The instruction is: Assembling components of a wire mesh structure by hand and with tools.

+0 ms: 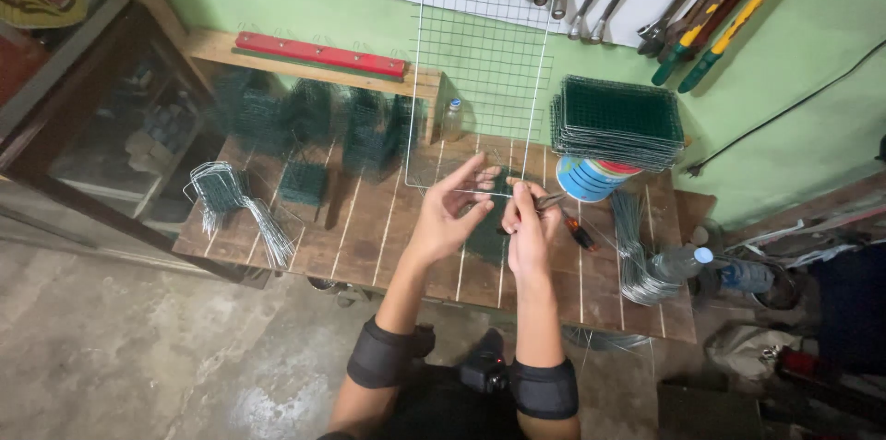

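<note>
The left hand point(449, 209) spreads open against a white wire grid point(480, 80) – the right hand point(528, 223) grips small pliers point(550, 202) above the wooden table point(369, 237).

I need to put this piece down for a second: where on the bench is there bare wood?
Bare planks lie on the wooden bench along its near edge, between the loose wire bundle and the left hand. The back is crowded with green mesh cages; the right side holds the mesh stack on the paint can, more wires and a bottle.
</note>
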